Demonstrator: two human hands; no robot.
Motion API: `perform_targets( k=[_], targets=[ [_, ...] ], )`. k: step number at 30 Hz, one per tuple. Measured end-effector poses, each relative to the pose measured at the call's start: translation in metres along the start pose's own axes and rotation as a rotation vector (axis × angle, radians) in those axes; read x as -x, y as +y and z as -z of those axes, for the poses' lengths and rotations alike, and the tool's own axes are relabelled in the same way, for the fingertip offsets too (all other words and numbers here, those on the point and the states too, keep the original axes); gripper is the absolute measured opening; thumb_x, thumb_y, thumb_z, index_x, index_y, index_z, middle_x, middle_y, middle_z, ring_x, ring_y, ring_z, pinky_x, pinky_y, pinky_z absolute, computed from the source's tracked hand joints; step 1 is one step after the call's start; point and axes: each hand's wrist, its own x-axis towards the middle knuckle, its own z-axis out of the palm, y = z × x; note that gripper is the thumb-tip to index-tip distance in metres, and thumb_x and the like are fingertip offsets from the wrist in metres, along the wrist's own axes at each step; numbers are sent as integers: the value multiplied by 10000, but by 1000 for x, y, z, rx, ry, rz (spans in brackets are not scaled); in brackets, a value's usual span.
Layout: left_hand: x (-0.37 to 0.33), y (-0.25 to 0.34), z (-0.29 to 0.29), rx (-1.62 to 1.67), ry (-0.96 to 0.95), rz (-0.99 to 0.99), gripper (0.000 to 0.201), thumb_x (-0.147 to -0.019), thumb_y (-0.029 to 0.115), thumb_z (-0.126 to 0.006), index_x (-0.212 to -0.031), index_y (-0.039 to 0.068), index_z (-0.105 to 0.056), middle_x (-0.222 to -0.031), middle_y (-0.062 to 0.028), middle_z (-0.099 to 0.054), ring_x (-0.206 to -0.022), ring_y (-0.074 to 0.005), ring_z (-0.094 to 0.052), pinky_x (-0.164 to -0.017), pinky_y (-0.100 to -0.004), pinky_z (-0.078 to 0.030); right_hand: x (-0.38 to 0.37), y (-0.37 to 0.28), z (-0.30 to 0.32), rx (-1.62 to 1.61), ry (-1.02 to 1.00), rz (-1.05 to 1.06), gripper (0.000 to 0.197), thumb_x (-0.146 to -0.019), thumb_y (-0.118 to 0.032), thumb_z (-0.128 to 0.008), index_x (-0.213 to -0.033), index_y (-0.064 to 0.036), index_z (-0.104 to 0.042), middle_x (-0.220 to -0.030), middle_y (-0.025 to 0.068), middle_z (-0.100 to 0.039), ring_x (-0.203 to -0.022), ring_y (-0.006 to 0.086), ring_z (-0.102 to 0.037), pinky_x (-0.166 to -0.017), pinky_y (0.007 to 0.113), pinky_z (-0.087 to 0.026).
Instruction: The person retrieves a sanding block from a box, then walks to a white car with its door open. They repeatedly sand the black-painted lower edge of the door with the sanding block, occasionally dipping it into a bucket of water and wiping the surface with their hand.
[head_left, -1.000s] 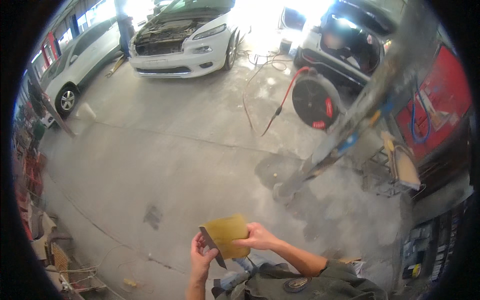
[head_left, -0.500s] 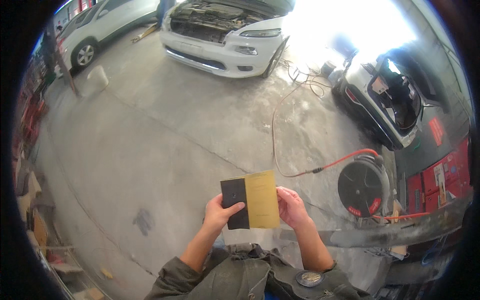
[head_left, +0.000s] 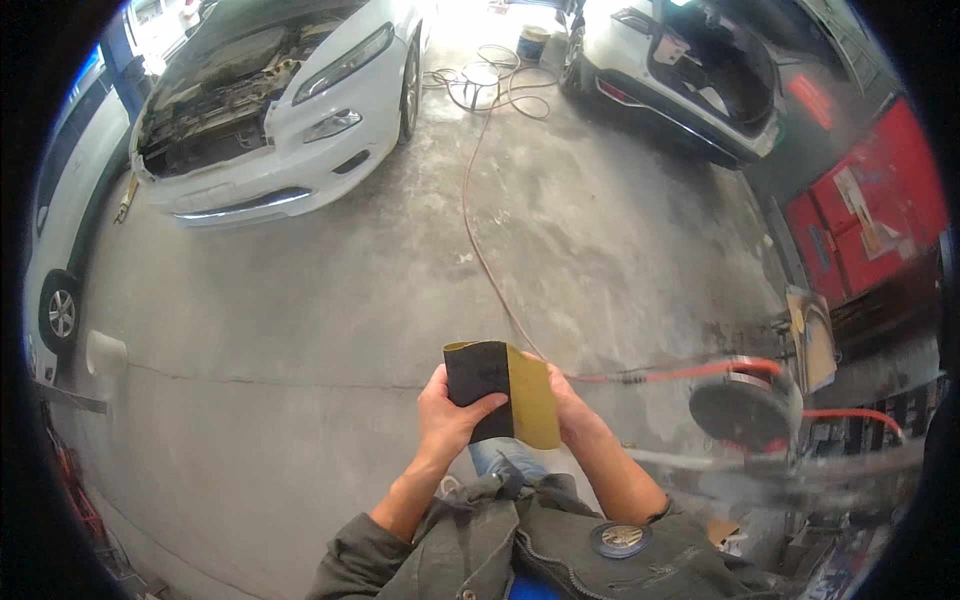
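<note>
Both hands hold a yellow sheet of sandpaper [head_left: 535, 405] in front of my body. A flat black rectangular piece [head_left: 478, 375] covers its left part; I cannot tell whether it is a separate pad or the sheet's own dark side folded over. My left hand [head_left: 445, 425] grips the black piece from the left, thumb across its front and fingers hidden behind. At the sheet's right edge, my right hand [head_left: 572, 408] is closed, its fingers mostly behind the paper. The sheet bends backward there, and its top edge curls.
A white car [head_left: 280, 170] with its engine bay exposed stands ahead left, another white car [head_left: 690, 90] ahead right. A hose [head_left: 480, 240] runs across the concrete floor. On the right are a round black reel [head_left: 742, 412] with an orange hose and red cabinets [head_left: 870, 210].
My view has turned right, so the cars sit further left. The sandpaper, flat before, is now curved back at its right side, and my right hand has moved behind that edge.
</note>
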Motion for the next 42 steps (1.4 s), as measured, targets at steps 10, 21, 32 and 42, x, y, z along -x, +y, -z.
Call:
perform_targets(
  k=[10, 21, 32, 42],
  targets=[
    [-292, 66, -11, -156, -40, 107, 471, -794, 153, -883, -1201, 31, -680, -1015, -48, -763, -928, -103, -686, -833, -314, -580, -278, -188, 4, 331, 19, 152, 209, -920, -100, -794, -1092, 10, -747, -982, 27, -756, -885, 90, -683, -816, 271, -568],
    [-598, 127, -26, 213, -201, 320, 229, -931, 103, -780, -1119, -20, -736, -1018, -62, -764, -887, -119, -709, -785, -294, -588, -530, -324, 90, 58, 105, 40, 257, -988, -165, -713, -1179, 6, -718, -1062, 42, -749, -919, 125, -694, -811, 295, -588],
    [-913, 175, -100, -64, -411, 215, 170, -982, 136, -734, -1039, -23, -741, -938, -16, -747, -824, -76, -665, -713, -273, -562, -737, -517, 113, 287, 396, 373, 188, -940, -143, -788, -1050, 0, -734, -950, 20, -740, -826, 72, -658, -729, 254, -566],
    [-1162, 168, -216, -67, -334, 262, 203, -862, 139, -838, -957, -18, -751, -817, 15, -730, -734, -43, -636, -624, -269, -548, -921, -642, 251, 271, 511, 416, 166, -928, -111, -794, -1034, 4, -739, -921, 7, -737, -823, 74, -657, -755, 246, -552]
  ],
)
